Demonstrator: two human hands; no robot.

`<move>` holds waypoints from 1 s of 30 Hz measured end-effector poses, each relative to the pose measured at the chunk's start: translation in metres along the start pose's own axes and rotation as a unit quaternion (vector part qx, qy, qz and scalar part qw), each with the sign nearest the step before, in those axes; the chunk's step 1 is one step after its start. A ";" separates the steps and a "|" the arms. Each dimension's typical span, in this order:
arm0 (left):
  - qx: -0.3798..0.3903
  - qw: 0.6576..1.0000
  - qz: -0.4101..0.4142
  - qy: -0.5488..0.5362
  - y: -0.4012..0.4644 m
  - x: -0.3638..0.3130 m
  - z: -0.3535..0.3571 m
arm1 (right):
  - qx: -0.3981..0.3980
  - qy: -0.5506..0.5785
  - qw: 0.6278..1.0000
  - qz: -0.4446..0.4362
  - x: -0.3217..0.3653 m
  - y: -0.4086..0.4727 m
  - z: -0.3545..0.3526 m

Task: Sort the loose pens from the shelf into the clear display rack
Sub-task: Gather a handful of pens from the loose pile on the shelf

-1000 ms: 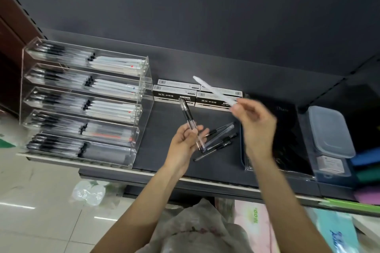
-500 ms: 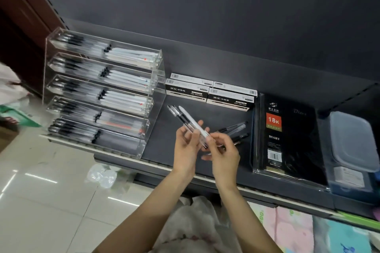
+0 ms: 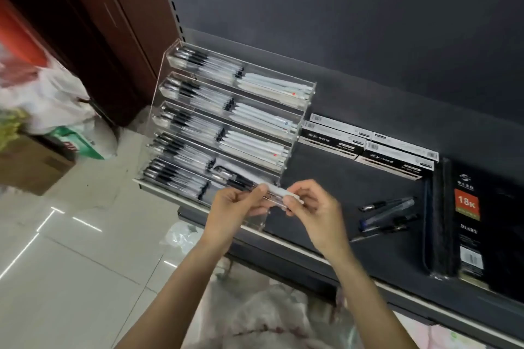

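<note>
Fingers of the left hand [image 3: 235,205] and right hand [image 3: 314,211] are pinching a small bundle of pens [image 3: 272,193] between them, over the front lower tier of the clear display rack [image 3: 300,106], which is standing on the dark shelf [image 3: 326,187] beside loose pens [image 3: 388,214], boxes [image 3: 368,147] and a diary [image 3: 467,224], tiled floor [image 3: 85,263] below.

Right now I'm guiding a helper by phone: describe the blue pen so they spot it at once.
Find the dark shelf and the black diary at its right. Just left of the diary lies a small cluster of loose pens. The blue pen lies among them, the only one with a blue tint; its neighbours are black.
</note>
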State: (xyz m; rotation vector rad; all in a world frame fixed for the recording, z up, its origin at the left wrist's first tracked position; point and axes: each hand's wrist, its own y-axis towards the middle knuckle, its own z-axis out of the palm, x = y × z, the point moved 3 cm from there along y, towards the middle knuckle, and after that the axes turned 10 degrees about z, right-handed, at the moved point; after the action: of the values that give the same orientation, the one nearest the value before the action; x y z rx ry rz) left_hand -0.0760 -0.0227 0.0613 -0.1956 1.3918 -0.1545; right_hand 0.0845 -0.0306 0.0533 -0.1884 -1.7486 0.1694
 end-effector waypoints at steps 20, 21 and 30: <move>0.102 0.990 -0.075 -0.061 0.105 -0.019 -0.154 | -0.409 -0.412 0.809 -0.095 0.072 0.108 0.050; 0.105 0.989 -0.078 -0.065 0.107 -0.019 -0.154 | -0.414 -0.456 0.781 -0.104 0.075 0.112 0.052; 0.141 0.982 -0.097 -0.079 0.112 -0.017 -0.144 | -0.406 -0.662 0.621 -0.105 0.077 0.135 0.062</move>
State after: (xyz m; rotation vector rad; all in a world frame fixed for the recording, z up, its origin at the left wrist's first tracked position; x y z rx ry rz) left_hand -0.2212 0.0836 0.0278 -0.1044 1.1759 -0.4855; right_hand 0.0138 0.1177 0.0865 -0.6207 -3.2242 -0.9557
